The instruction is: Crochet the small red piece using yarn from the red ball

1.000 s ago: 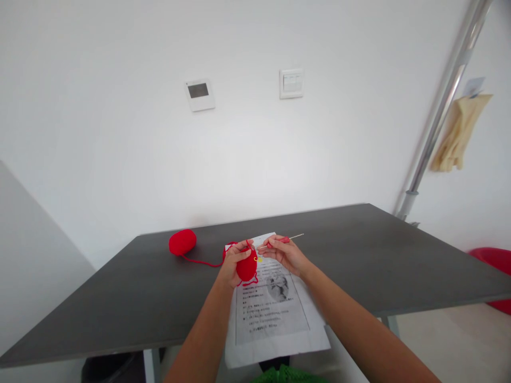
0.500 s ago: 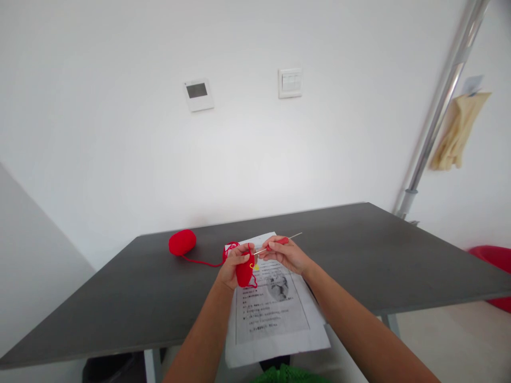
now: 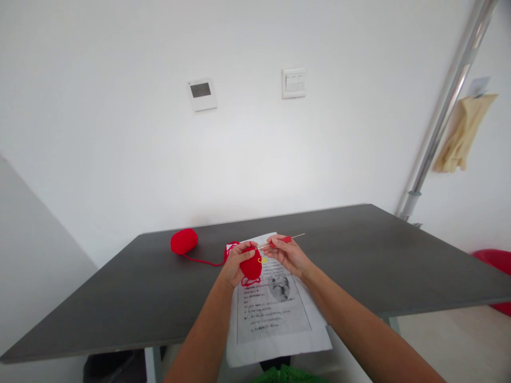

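My left hand (image 3: 235,267) is closed on a small red crocheted piece (image 3: 251,268) held above a printed sheet (image 3: 275,314). A little yellow ring marker hangs at the piece's right edge. My right hand (image 3: 288,255) pinches a crochet hook (image 3: 281,241) with a red handle; its metal shaft sticks out to the upper right and its tip meets the red piece. A red strand runs from the piece left across the table to a ball of red yarn (image 3: 184,241).
The dark grey table (image 3: 383,260) stands against a white wall with a switch plate (image 3: 294,83) and a small panel (image 3: 202,94). A metal pole (image 3: 447,111) and hanging pale gloves (image 3: 463,139) are at right. Something red (image 3: 495,266) sits on the floor beyond.
The red piece has turned a little in my left hand and shifted slightly right. The hook stays at the piece's edge; the yarn ball has not moved.
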Available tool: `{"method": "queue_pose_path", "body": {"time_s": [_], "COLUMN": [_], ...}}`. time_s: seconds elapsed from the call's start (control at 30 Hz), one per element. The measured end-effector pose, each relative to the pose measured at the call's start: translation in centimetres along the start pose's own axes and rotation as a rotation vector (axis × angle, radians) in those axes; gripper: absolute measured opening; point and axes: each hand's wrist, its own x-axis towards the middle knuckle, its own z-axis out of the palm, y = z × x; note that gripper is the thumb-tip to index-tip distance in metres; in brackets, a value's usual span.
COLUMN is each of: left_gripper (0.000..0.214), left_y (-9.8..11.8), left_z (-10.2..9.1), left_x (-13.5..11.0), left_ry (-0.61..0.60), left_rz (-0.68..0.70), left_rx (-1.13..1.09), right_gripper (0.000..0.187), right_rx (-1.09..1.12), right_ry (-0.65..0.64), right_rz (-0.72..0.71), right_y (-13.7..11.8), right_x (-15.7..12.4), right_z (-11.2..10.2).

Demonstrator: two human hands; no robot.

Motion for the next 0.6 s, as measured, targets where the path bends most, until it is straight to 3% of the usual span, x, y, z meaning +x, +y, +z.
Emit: {"method": "queue_pose_path", "body": {"time_s": [0.23, 0.47, 0.6], "left_gripper": [0.032, 0.04, 0.04], "left_y": [0.07, 0.08, -0.21], "left_z": [0.21, 0.06, -0.17], "left_x": [0.29, 0.27, 0.62], "left_ry": [0.061, 0.066, 0.092], "left_rz": [0.033, 0.04, 0.091], "left_rx": [0.032, 0.107, 0.161], "right_gripper": [0.019, 0.018, 0.02], "right_rx": [-0.137, -0.573, -0.679], "right_ry": [0.042, 0.015, -0.018], "right_rz": [-0.123, -0.279, -0.31], "right_y": [0.4, 0.48, 0.51], "right_x": [-0.08, -0.23, -0.15], "right_z": [0.36, 0.74, 0.75]}}
